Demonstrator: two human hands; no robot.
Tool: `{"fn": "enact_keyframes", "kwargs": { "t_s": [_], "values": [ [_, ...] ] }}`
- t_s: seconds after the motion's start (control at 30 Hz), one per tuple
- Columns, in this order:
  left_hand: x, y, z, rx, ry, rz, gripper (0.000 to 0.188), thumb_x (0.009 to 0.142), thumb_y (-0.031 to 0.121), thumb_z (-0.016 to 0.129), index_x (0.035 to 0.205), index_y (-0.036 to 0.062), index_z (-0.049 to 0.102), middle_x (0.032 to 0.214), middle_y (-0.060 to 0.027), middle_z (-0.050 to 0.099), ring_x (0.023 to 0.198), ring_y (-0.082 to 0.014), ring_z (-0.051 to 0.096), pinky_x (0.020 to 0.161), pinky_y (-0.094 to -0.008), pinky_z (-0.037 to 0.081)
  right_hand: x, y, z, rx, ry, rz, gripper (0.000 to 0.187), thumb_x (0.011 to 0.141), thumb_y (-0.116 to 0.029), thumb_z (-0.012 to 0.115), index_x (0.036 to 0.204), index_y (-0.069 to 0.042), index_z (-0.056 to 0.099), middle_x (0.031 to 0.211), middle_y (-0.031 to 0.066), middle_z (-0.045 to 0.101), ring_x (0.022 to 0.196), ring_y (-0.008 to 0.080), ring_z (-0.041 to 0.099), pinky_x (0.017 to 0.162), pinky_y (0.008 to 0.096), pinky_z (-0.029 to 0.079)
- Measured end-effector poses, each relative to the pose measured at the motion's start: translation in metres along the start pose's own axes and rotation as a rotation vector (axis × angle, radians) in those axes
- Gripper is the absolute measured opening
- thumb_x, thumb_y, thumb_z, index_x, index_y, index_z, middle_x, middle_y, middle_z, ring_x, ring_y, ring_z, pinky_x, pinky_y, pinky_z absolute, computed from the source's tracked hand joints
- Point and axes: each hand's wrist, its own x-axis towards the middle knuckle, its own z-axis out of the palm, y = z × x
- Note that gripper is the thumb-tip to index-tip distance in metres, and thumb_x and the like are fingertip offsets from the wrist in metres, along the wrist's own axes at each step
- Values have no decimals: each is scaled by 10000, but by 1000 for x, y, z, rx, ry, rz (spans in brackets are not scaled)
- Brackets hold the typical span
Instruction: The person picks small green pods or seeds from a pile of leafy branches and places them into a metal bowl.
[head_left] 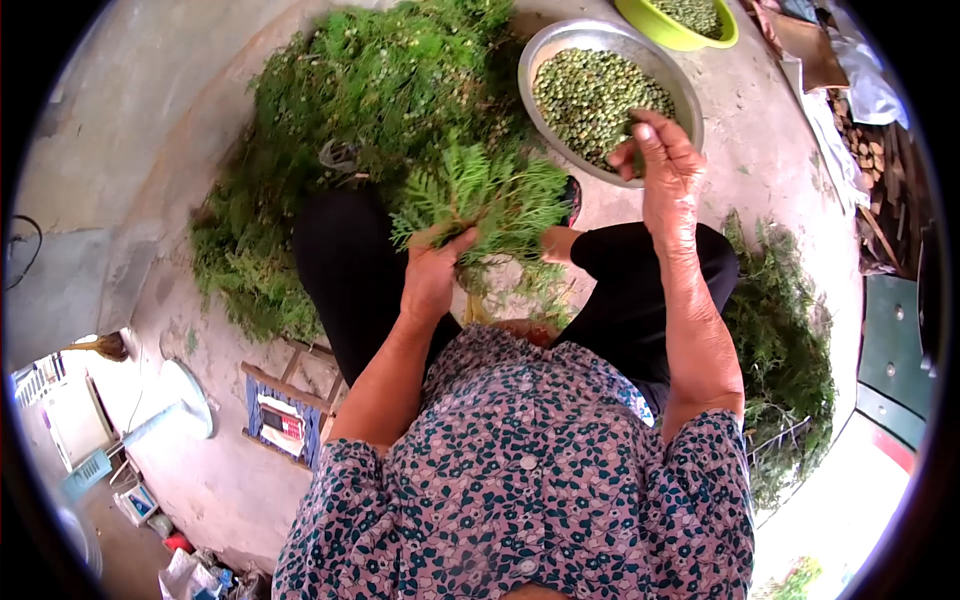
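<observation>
My left hand (pixel 432 278) is closed round the stems of a leafy green conifer sprig (pixel 480 195), held between my knees. The sprig fans out away from me, flat and feathery. Over the near right rim of a metal basin (pixel 696 112), my right hand (pixel 672 175) is raised with its fingers curled together. Something dark shows at its fingertips, too blurred to name. Small round green cones (pixel 590 95) fill much of the basin's bottom.
A large heap of conifer branches (pixel 370 90) lies ahead and left; another heap (pixel 785 370) lies to my right. Behind the basin stands a yellow-green bowl (pixel 672 30) of similar cones. A small wooden stool (pixel 262 378) sits at my left, and firewood (pixel 868 150) is stacked far right.
</observation>
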Motion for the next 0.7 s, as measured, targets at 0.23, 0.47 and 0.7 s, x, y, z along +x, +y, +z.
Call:
{"fn": "enact_keyframes", "kwargs": {
  "t_s": [0.23,0.47,0.7],
  "values": [
    [16,-20,-8,-493,33,-114,191,826,37,517,1014,34,550,877,-39,587,737,-151,559,614,-269,456,-19,15,16,405,-224,358,258,840,39,482,1096,43,515,862,96,590,726,153,567,624,249,457],
    [15,3,6,-681,-25,-185,184,813,86,558,993,45,557,863,-52,601,680,-153,559,563,-275,441,-54,27,57,130,-257,494,185,808,39,527,986,33,579,823,56,620,714,108,601,560,206,462],
    [18,-10,1,-690,-85,-171,325,764,14,627,1063,-15,501,945,-87,603,794,-179,582,690,-301,471,-69,55,77,56,-348,474,170,781,44,546,939,14,603,742,52,605,545,90,527,455,200,423]
  ]
}}
